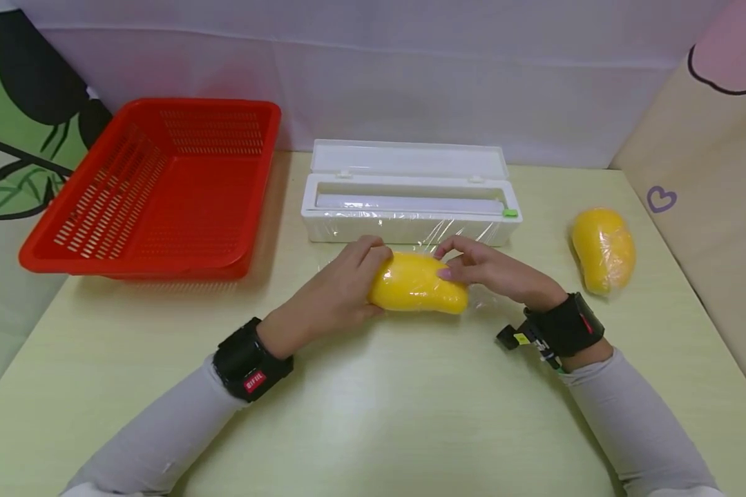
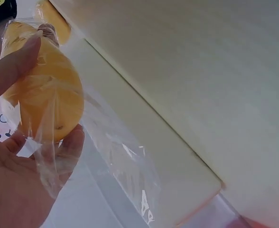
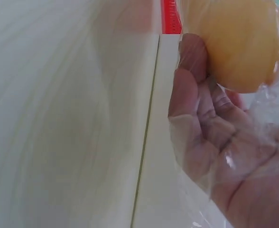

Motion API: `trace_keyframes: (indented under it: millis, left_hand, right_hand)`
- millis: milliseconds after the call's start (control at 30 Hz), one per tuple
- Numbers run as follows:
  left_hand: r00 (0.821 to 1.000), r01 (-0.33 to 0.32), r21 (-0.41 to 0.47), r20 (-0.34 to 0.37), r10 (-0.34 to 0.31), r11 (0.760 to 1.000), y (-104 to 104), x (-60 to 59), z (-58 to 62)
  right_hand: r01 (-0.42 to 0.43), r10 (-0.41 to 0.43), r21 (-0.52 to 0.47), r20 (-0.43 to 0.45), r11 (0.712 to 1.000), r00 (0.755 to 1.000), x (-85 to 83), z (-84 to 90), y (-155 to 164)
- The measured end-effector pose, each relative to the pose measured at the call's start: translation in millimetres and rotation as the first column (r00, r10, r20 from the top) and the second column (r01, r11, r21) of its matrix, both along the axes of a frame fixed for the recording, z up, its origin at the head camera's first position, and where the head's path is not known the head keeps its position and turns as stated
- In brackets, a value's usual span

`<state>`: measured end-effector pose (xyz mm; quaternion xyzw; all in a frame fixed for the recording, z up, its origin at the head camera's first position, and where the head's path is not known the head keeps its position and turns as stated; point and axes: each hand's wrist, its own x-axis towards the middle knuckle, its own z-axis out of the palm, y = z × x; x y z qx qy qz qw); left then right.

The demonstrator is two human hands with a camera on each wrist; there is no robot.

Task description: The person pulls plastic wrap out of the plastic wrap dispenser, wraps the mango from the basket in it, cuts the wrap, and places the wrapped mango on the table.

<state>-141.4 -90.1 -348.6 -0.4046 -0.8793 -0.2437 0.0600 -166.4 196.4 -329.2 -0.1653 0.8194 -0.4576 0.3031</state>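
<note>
At the fingers: the left hand [image 1: 342, 286] grips the left end of the mango [image 1: 418, 291]; the right hand [image 1: 491, 270] pinches its right end through the cling film [image 2: 125, 161].
Long axis: left to right, between both hands.
Film's far edge: probably joined to the dispenser [image 1: 410, 200] just behind.

Both forearms reach in from the near edge. The left hand [image 1: 338, 286] and right hand [image 1: 491, 270] meet at centre, fingers curled.
</note>
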Motion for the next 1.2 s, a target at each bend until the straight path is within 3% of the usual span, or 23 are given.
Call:
trace_keyframes:
  millis: [233, 500, 633, 800, 867, 1000, 1200]
  left_hand:
    - [0.999, 0.0, 0.065, 0.053, -0.003, 0.998, -2, -3.7, 0.1]
    - [0.984, -0.017, 0.145, 0.178, -0.009, 0.989, -4, -6.7, 2.4]
    - [0.966, -0.051, 0.164, 0.257, 0.008, 0.985, -5, -7.6, 4.4]
    - [0.932, -0.116, 0.17, 0.36, 0.048, 0.979, -8, -10.0, 5.0]
    - [0.921, -0.129, 0.185, 0.386, 0.049, 0.974, -9, -11.5, 4.9]
    - [0.911, -0.138, 0.21, 0.411, 0.041, 0.968, -11, -14.7, 4.8]
    - [0.895, -0.147, 0.226, 0.444, 0.032, 0.963, -14, -19.5, 6.7]
  right_hand:
    - [0.007, 0.002, 0.046, -0.177, 0.999, 0.984, -0.8, 1.4, -3]
    - [0.034, 0.024, 0.13, -0.417, 0.991, 0.908, 4.5, 11.8, -7]
    - [0.031, 0.01, 0.072, -0.514, 0.997, 0.858, 6.4, 14.6, -7]
    - [-0.038, 0.013, -0.022, -0.661, 0.999, 0.751, 7.6, 16.0, -7]
    - [-0.075, 0.033, -0.031, -0.689, 0.997, 0.724, 8.4, 16.1, -6]
    - [-0.118, 0.094, 0.012, -0.682, 0.993, 0.725, 10.1, 15.4, -6]
    - [-0.1, 0.156, 0.122, -0.658, 0.987, 0.737, 11.2, 15.4, -7]
